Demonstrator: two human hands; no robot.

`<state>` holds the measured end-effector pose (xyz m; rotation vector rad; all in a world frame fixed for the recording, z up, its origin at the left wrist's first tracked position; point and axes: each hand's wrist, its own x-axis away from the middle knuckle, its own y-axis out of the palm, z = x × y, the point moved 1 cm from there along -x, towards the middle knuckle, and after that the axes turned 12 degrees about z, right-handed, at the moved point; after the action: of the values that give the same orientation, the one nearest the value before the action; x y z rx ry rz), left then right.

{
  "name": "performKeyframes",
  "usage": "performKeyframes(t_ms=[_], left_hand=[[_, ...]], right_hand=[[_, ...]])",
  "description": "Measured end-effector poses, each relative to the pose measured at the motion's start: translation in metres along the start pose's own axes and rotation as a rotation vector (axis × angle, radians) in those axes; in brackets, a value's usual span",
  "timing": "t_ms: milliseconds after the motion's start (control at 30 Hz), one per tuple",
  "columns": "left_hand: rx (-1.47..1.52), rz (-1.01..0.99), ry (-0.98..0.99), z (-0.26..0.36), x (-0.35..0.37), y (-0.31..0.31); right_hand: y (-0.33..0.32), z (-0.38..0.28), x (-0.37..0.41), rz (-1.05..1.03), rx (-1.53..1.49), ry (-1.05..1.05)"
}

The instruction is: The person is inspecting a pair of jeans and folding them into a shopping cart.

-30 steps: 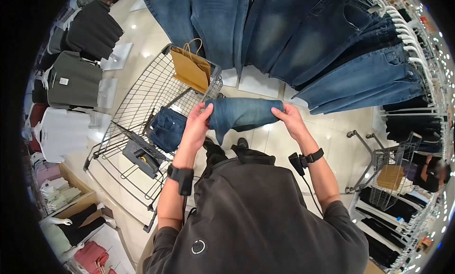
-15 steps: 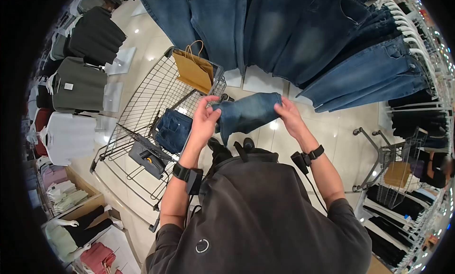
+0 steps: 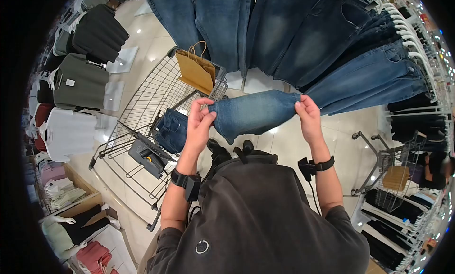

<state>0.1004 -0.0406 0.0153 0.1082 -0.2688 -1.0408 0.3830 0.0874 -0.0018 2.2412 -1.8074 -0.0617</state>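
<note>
A pair of blue jeans [image 3: 258, 112], folded, is stretched sideways in front of my chest. My left hand [image 3: 201, 120] pinches its left edge between thumb and fingers. At the opposite upper corner, my right hand [image 3: 309, 114] grips the denim the same way. The cloth hangs in the air between them, with its lower edge sagging a little. Just left of my left hand, another folded pair of jeans [image 3: 171, 131] sits on the cart's child-seat area.
A wire shopping cart [image 3: 137, 101] stands at left, holding a brown paper bag [image 3: 195, 71] and a dark grey device [image 3: 146, 158]. Hanging jeans [image 3: 289, 37] fill the rack ahead. Shirts [image 3: 78, 82] hang at far left. Another cart [image 3: 395, 167] is at right.
My hands have moved apart, the right one going further right. The jeans between them are now spread wider and flatter.
</note>
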Motion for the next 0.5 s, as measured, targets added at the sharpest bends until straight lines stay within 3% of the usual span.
performKeyframes(t_ms=[67, 167, 267, 400, 500], left_hand=[[0.089, -0.067, -0.016, 0.011, 0.013, 0.011], [-0.554, -0.104, 0.397, 0.020, 0.022, 0.015], [-0.665, -0.255, 0.607, 0.027, 0.042, 0.031], [-0.606, -0.587, 0.501, 0.028, 0.077, 0.046], [-0.544, -0.766, 0.329, 0.017, 0.087, 0.035]], right_hand=[[-0.002, -0.012, 0.005, -0.018, -0.074, 0.025], [-0.009, -0.008, 0.015, -0.003, 0.071, 0.005], [-0.043, 0.004, 0.019, 0.092, -0.029, 0.040], [-0.085, -0.002, 0.062, 0.135, -0.065, 0.323], [-0.154, 0.027, 0.107, -0.196, 0.015, 0.519]])
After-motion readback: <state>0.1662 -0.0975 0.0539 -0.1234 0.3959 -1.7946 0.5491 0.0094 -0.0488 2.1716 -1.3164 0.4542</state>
